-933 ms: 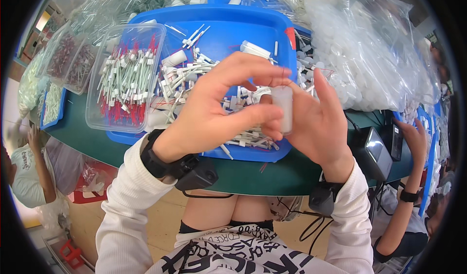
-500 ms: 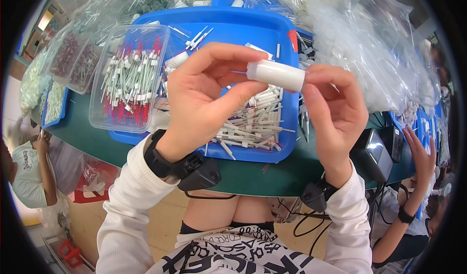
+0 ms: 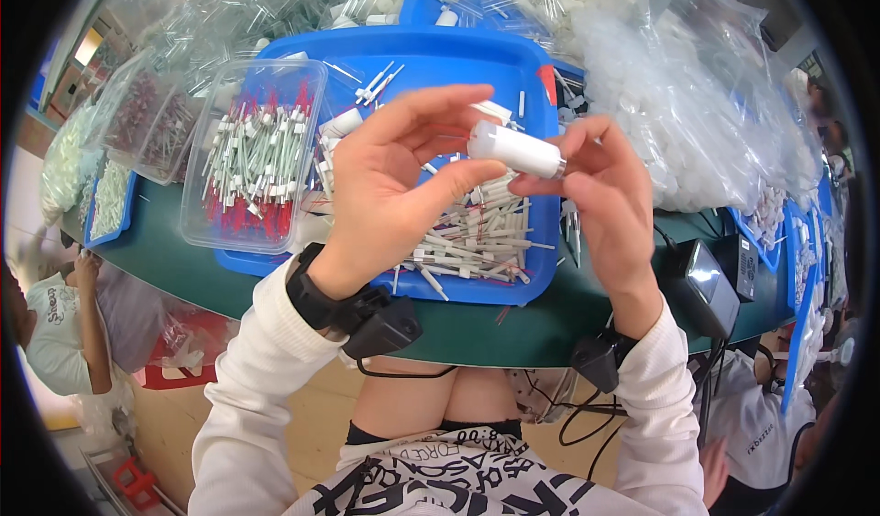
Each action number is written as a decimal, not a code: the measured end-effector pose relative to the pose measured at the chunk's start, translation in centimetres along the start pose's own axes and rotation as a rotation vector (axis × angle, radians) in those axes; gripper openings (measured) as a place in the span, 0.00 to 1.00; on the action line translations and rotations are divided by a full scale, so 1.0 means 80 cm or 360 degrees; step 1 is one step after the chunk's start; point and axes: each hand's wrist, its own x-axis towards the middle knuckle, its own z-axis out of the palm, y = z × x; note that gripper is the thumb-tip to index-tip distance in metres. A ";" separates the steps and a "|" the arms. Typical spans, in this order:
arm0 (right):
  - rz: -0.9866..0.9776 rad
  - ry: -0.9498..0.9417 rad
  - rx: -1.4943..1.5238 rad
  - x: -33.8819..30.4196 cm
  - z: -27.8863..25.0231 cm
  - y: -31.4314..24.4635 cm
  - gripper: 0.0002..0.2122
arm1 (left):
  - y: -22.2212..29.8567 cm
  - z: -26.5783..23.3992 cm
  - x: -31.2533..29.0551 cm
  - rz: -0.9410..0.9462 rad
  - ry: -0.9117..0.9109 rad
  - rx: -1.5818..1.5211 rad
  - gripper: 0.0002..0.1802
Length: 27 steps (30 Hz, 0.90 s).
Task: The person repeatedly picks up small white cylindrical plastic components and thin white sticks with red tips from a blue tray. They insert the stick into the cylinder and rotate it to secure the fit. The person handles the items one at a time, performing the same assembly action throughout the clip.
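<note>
A white plastic cylinder [image 3: 521, 150] with a clear left end is held up over the blue tray [image 3: 403, 49], slightly tilted. My left hand [image 3: 390, 172] has its thumb against the lower side of the left end; its fingers curve above. At the cylinder's other end, where a small metallic piece shows, my right hand [image 3: 605, 181] grips with thumb and fingertips. A thin red wire shows near the left end. Beneath both hands, white stick-like parts with red wires [image 3: 477, 250] are heaped in the tray.
Left of the tray, a clear plastic box [image 3: 197, 214] holds bundled sticks with red wires. Large clear bags [image 3: 678, 104] of white parts lie at right, near a black device [image 3: 704, 287] with cables. A co-worker [image 3: 64, 323] is at far left; another person [image 3: 752, 424] is at right.
My right fingers have shifted around the cylinder's right end, uncovering a metallic piece there. The cylinder tilts a little more downward to the right. The co-worker's raised hand at right has dropped.
</note>
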 end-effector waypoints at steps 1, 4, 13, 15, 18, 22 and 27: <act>0.0057 -0.0014 -0.0072 0.004 -0.002 -0.008 0.10 | -0.001 0.000 0.000 0.0028 -0.0036 0.0022 0.27; 0.0045 -0.0267 -0.0840 0.009 0.007 -0.026 0.13 | 0.003 0.002 -0.002 -0.0004 -0.0091 0.0298 0.30; 0.0642 -0.0177 0.0397 0.003 0.013 -0.020 0.21 | 0.004 0.000 -0.001 0.0093 0.0078 0.0082 0.35; 0.0678 -0.0326 0.0922 0.002 0.008 -0.015 0.23 | 0.002 -0.002 0.000 0.0036 0.0060 0.0053 0.33; 0.0801 -0.0441 0.1237 0.003 0.005 -0.008 0.20 | 0.006 -0.003 -0.002 -0.0006 0.0008 0.0123 0.32; 0.0850 -0.0535 0.1535 0.004 0.001 -0.002 0.17 | 0.008 -0.004 -0.002 -0.0074 -0.0062 0.0165 0.31; 0.0726 -0.0490 0.1456 0.003 -0.003 0.004 0.15 | 0.007 -0.002 -0.002 -0.0159 -0.0223 0.0224 0.29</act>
